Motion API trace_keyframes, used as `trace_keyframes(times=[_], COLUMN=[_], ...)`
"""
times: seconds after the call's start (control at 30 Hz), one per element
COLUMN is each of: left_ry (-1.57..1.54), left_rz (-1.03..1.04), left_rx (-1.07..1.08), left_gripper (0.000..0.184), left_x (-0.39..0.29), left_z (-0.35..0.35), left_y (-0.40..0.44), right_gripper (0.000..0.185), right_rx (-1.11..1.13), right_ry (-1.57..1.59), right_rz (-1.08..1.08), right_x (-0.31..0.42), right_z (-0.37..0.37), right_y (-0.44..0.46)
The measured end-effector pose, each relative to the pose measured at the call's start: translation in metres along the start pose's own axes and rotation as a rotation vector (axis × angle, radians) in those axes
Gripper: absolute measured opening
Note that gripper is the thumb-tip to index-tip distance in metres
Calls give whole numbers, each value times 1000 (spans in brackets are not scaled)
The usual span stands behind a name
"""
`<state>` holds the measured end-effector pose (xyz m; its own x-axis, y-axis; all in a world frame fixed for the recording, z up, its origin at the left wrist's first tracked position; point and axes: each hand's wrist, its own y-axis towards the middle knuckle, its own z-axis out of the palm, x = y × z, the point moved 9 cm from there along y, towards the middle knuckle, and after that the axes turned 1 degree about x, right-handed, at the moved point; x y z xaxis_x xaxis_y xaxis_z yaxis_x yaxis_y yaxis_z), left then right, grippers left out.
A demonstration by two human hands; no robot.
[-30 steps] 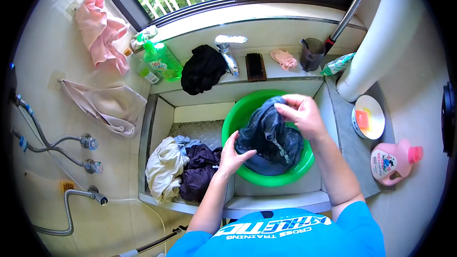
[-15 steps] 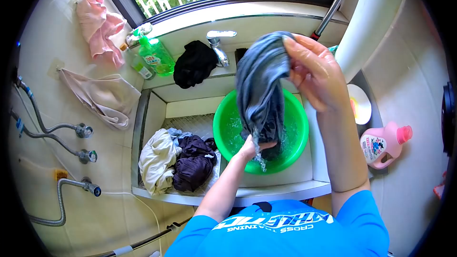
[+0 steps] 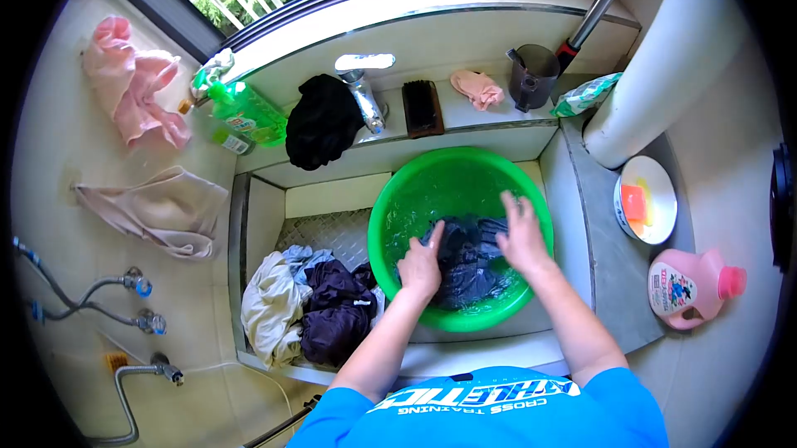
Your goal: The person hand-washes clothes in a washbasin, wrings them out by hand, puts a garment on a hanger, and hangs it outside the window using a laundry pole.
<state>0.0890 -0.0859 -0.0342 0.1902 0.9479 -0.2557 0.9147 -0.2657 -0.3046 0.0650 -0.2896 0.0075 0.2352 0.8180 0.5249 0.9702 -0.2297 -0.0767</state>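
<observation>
A dark blue wet garment [image 3: 469,269] lies in the water of a round green basin [image 3: 378,236], which stands in the sink. My left hand [image 3: 421,267] is at the garment's left edge, thumb and forefinger apart, touching the cloth. Over the garment's right side is my right hand [image 3: 523,236], its fingers spread and slightly blurred, with nothing held in them. Left of the basin, a dark purple garment [image 3: 336,311] and a cream garment [image 3: 272,307] are heaped on the sink's ribbed floor.
Behind the sink are a black cloth [image 3: 320,122], the faucet [image 3: 363,99], a brush [image 3: 422,109], a pink cloth [image 3: 477,89] and a dark cup [image 3: 533,77]. A soap bowl [image 3: 656,224] and pink bottle [image 3: 693,288] stand right; green soap [image 3: 251,116] stands left.
The dark blue garment, lifted above the basin half a second ago, has come down into the water. My right hand has lowered and let go of it; my left fingers have spread.
</observation>
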Motion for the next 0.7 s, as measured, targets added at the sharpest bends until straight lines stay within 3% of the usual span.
trace_keyframes(times=[0.07,0.13,0.27,0.3,0.33,0.4,0.47,0.53,0.6,0.63,0.7], left_ry=[87,158,216,192,196,302,218,-174,-452,-531,-844], left_rz=[0,-19,27,68,69,31,-41,-67,141,246,154], left_rx=[100,296,119,51,53,148,181,111,-154,-274,-185], left_gripper=[76,66,64,63,63,63,71,79,83,81,82], left_x=[-11,-9,5,6,8,15,6,7,4,-8,-14], left_z=[26,65,86,83,82,86,46,-1,-43,-76,-113], left_y=[10,28,53,57,59,65,51,32,19,5,-14], right_gripper=[73,76,79,81,83,85,87,89,90,101,110], right_rx=[282,386,382,488,595,571,429,392,276,293,276], right_ry=[-192,-393,-423,-397,-368,-304,-175,-142,28,27,25], right_rz=[6,-17,76,104,132,116,107,113,33,25,-8], right_x=[17,22,-5,-5,-4,-1,2,9,13,16,26], right_z=[40,68,110,107,106,98,78,59,44,38,28], right_y=[-8,-9,19,27,28,23,22,11,-4,-12,-26])
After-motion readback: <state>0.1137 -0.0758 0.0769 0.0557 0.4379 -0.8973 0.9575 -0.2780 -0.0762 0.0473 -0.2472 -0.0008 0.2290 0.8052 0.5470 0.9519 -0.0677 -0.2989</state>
